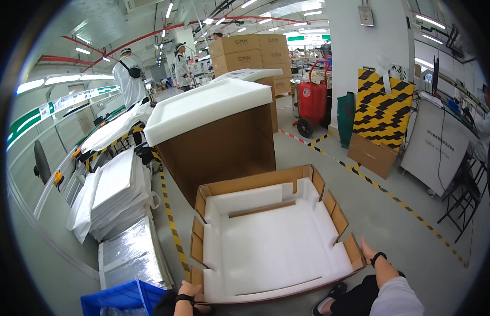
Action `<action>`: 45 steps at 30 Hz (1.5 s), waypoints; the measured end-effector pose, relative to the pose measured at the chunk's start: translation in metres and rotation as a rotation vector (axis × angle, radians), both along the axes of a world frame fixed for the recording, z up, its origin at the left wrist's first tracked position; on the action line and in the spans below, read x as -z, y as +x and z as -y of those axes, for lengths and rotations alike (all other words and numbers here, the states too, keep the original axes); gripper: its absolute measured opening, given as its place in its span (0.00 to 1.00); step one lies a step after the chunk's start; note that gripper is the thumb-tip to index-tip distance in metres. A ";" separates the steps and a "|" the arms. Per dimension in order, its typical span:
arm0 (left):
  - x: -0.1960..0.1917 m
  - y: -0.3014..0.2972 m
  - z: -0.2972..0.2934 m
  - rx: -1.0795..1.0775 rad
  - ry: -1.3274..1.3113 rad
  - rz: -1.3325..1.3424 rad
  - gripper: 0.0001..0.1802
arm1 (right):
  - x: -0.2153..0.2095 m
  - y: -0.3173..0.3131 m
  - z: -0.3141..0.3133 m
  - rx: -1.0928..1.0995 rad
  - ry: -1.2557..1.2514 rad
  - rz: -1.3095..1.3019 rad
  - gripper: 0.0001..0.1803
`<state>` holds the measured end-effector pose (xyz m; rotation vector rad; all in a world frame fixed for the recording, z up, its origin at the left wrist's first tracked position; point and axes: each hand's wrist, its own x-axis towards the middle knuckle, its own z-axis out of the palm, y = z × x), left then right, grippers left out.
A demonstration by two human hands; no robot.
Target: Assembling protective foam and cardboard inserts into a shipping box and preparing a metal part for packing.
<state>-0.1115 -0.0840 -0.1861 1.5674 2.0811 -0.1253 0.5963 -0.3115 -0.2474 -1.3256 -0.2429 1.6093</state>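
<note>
Between my hands is a shallow cardboard box (297, 172) with notched side flaps, lined with white foam (271, 231). My left hand (190, 288) has its fingers curled at the near left corner of the box. Against the near right corner, my right hand (369, 250) grips the side, its lower fingers partly hidden. Just beyond stands a tall brown carton (224, 150), topped by a white foam slab (210, 105) with a raised rim.
Stacked white foam-wrapped sheets (118, 184) and a blue crate (118, 299) are on my left. Striped floor tape (171, 221) runs alongside. A red wheeled extinguisher (312, 100), a striped board (382, 108) and a grey cabinet (434, 147) stand on the right. Several people are farther off.
</note>
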 end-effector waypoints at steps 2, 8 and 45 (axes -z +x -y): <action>0.017 -0.025 0.002 -0.032 -0.063 0.012 0.50 | 0.006 -0.005 0.000 -0.004 -0.137 0.098 0.33; 0.039 -0.025 0.013 -0.094 -0.090 0.000 0.41 | 0.032 -0.014 0.014 0.013 -0.211 0.173 0.33; 0.067 0.197 -0.034 0.348 0.037 0.551 0.46 | -0.439 -0.007 -0.002 0.249 0.139 1.053 0.21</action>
